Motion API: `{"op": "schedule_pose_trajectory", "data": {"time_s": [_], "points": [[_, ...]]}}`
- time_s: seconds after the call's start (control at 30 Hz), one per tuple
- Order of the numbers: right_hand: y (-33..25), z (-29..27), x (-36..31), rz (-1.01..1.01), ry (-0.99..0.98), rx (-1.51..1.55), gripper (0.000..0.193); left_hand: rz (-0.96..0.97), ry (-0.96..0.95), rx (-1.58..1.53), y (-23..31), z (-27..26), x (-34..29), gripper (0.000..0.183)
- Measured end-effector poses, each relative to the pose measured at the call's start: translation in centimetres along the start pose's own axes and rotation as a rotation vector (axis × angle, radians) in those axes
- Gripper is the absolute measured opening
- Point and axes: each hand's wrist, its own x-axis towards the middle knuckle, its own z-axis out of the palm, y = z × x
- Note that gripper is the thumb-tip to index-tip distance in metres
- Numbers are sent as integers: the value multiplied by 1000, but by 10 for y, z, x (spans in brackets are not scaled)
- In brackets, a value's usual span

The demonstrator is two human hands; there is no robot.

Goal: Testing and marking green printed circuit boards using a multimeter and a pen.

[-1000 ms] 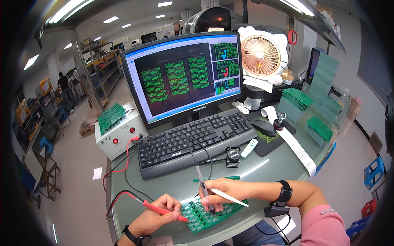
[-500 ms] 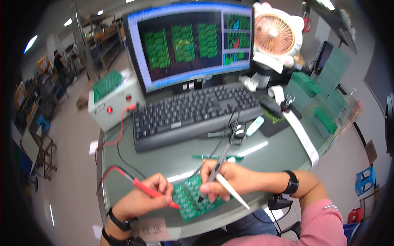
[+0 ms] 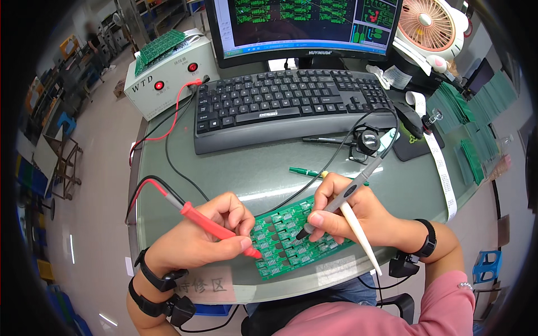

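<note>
A green circuit board panel (image 3: 274, 269) lies flat near the front edge of the table, under both hands. My left hand (image 3: 204, 229) is closed round a red test probe (image 3: 210, 223), whose tip rests at the board's left part. In my right hand (image 3: 358, 210) is a grey test probe (image 3: 348, 193), its black tip pointing down at the middle of the board; whether it touches I cannot tell. The same hand also keeps a white pen-like stick (image 3: 361, 238) between its fingers, slanting toward me. My right hand covers part of the board's right side.
Behind the board stand a black keyboard (image 3: 291, 103) and a monitor (image 3: 308, 33). A white box (image 3: 168, 78) with red sockets is at the left. A green pen (image 3: 305, 171), a black mouse (image 3: 408, 120), a paper strip (image 3: 443, 173) and a fan (image 3: 428, 25) sit around. Probe cables cross the table.
The view has tilted down, so monitor and keyboard sit higher in the picture. Both hands still hold their probes over the board, with the right probe's tip still near its middle.
</note>
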Motion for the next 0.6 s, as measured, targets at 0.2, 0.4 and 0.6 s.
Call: {"op": "schedule_pose_trajectory", "data": {"time_s": [0.2, 0.4, 0.6], "points": [[-1, 7, -2, 7, 34, 77, 22, 77, -21, 35, -7, 3, 4, 27], [19, 7, 1, -148, 53, -86, 21, 87, 16, -11, -5, 5, 5, 29], [18, 6, 2, -242, 30, -173, 21, 150, 6, 57, -11, 2, 6, 29]]}}
